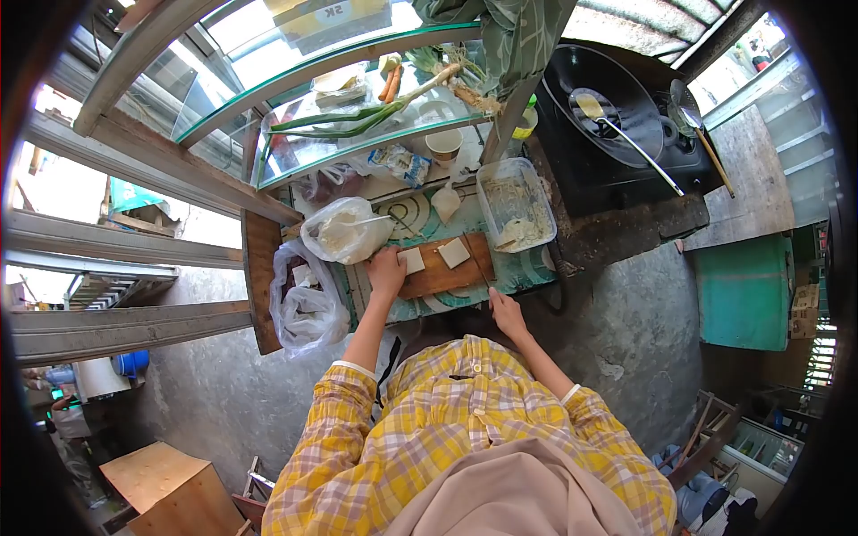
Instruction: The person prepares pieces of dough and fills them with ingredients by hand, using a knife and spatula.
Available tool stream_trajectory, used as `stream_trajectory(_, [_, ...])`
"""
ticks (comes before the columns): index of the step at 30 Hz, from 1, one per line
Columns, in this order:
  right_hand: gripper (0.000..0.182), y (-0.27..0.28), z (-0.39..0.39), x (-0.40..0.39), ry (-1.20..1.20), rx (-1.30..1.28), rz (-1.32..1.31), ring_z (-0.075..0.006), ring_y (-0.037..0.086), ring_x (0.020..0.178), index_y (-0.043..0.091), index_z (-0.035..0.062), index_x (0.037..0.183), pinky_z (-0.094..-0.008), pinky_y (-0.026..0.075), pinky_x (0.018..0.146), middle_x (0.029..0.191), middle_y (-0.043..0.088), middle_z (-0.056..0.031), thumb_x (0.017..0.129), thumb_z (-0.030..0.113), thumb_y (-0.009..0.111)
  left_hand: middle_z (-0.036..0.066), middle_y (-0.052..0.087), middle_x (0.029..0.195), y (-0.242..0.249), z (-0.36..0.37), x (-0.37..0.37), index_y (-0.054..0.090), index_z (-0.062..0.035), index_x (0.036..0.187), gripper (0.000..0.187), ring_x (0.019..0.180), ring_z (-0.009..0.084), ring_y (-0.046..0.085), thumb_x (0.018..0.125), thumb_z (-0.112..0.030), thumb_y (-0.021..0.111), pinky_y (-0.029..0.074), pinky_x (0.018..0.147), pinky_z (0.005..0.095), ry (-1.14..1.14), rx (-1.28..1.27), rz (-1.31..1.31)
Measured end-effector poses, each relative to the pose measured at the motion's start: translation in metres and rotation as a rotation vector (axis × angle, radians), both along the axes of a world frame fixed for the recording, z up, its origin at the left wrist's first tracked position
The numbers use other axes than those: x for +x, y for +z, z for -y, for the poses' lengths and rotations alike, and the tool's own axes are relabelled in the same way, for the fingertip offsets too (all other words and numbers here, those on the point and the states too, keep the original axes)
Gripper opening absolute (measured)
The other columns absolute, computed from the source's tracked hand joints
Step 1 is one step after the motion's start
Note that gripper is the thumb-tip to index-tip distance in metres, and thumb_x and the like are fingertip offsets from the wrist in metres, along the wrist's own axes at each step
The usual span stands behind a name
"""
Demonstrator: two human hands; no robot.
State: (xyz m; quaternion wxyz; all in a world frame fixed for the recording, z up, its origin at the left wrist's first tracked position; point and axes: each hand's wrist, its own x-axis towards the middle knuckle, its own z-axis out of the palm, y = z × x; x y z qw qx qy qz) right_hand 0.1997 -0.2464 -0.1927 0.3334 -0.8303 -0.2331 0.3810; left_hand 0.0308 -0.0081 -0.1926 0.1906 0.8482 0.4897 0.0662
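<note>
A wooden cutting board (434, 284) lies on the green patterned tabletop. Two pale square slabs rest on it, one (454, 253) near the middle and one (412, 260) at the left end. My left hand (386, 272) is at the board's left end, against the left slab; its fingers are bent, and whether they grip the slab is unclear. My right hand (506, 313) is closed round the handle of a knife (480, 266), whose blade reaches over the board's right part. A clear plastic tub (516, 204) with pale batter and a utensil stands right behind the board.
White plastic bags (347, 230) stand left of the board. A glass shelf (375, 134) holds spring onions and carrots above the table. At the back right a black wok (603, 107) with a ladle sits on a stove. A skimmer (686, 112) lies beside it.
</note>
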Motion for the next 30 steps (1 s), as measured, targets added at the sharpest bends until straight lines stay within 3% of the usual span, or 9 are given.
stream_trajectory(2, [0.055,-0.005,0.001,0.004,-0.019,-0.014,-0.003,-0.0155,0.052,0.050,0.053,0.0031,0.070,-0.0304,0.040,0.050,0.054,0.050,-0.0061,0.092,0.052,0.040,0.008,0.059,0.097,0.011,0.007,0.003,0.061,-0.0115,0.103,0.030,0.094,0.0273,0.056,0.075,-0.022,0.063,0.041,0.080,0.0472,-0.010,0.060,-0.024])
stream_trajectory(5, [0.059,-0.003,0.002,0.008,0.008,-0.128,-0.094,-0.0373,0.059,0.079,0.057,0.0010,0.075,-0.0410,0.043,0.073,0.074,0.061,-0.0196,0.092,0.053,0.034,0.007,0.053,0.103,0.019,0.021,0.015,0.057,-0.0115,0.108,0.037,0.098,0.0267,0.052,0.074,-0.023,0.065,0.040,0.080,0.0474,-0.074,0.106,0.015])
stream_trajectory(8, [0.058,-0.005,0.004,0.009,0.066,-0.142,-0.115,-0.0343,0.060,0.074,0.056,0.0015,0.075,-0.0402,0.044,0.071,0.071,0.060,-0.0187,0.092,0.052,0.035,0.007,0.052,0.103,0.017,0.028,0.028,0.056,-0.0114,0.110,0.041,0.100,0.0265,0.050,0.072,-0.023,0.067,0.040,0.078,0.0460,-0.236,0.090,0.072])
stream_trajectory(11, [0.052,-0.007,0.006,0.007,0.043,-0.051,-0.119,-0.0129,0.047,0.043,0.051,0.0055,0.071,-0.0285,0.036,0.042,0.053,0.049,-0.0035,0.092,0.052,0.040,0.007,0.052,0.102,0.002,0.031,0.043,0.056,-0.0106,0.111,0.044,0.101,0.0264,0.049,0.071,-0.022,0.068,0.041,0.077,0.0465,-0.351,0.125,0.131])
stream_trajectory(22, [0.052,-0.001,0.007,0.002,0.093,-0.042,-0.177,-0.0117,0.046,0.044,0.051,0.0057,0.069,-0.0269,0.036,0.042,0.053,0.048,-0.0029,0.092,0.051,0.041,0.007,0.053,0.102,-0.003,0.023,0.046,0.058,-0.0088,0.108,0.039,0.101,0.0257,0.049,0.073,-0.026,0.066,0.040,0.079,0.0482,-0.458,0.168,0.040])
stream_trajectory(30, [0.052,0.000,-0.001,-0.014,0.148,-0.029,-0.196,-0.0136,0.048,0.047,0.053,0.0043,0.070,-0.0280,0.038,0.045,0.054,0.049,-0.0043,0.093,0.050,0.040,0.005,0.053,0.106,0.011,0.025,0.036,0.060,-0.0104,0.108,0.052,0.103,0.0229,0.047,0.070,-0.045,0.067,0.033,0.082,0.0471,-0.475,0.237,-0.068])
